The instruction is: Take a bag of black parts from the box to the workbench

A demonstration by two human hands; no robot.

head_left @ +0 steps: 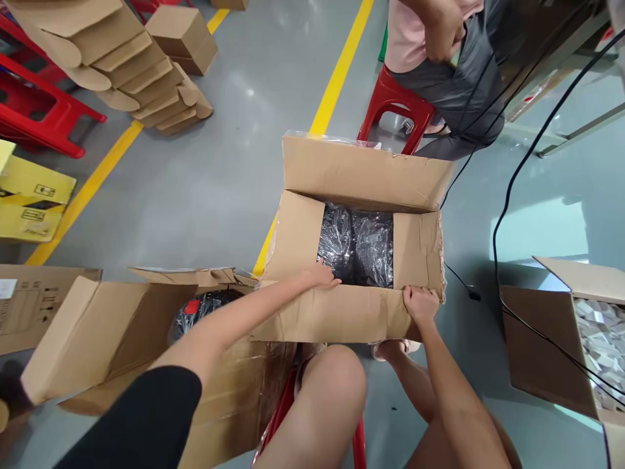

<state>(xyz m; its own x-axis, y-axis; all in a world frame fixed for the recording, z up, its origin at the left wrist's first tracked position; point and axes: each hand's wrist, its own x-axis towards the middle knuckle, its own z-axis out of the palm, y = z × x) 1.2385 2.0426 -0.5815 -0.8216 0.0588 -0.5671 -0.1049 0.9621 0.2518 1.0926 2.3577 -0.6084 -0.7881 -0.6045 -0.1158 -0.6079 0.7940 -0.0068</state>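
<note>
An open cardboard box (pixel 361 316) sits in front of my knees with its flaps folded outward. Inside lie two dark bundles wrapped in clear plastic, a left bundle (pixel 336 241) and a right bundle (pixel 372 247). My left hand (pixel 322 276) is at the inner corner where the left and near flaps meet, beside the left bundle, its fingers bent at the cardboard edge. Closed over the near flap at its right end is my right hand (pixel 420 304). The undersides of both hands' fingers are hidden.
Another open carton (pixel 112 326) stands at my left, holding a black plastic-wrapped bundle (pixel 205 306). On the right a carton (pixel 541 345) contains many small white pieces. Black cables (pixel 508 195) hang nearby. Ahead, a person sits on a red stool (pixel 395 98). Flattened cartons (pixel 141 71) lean at upper left.
</note>
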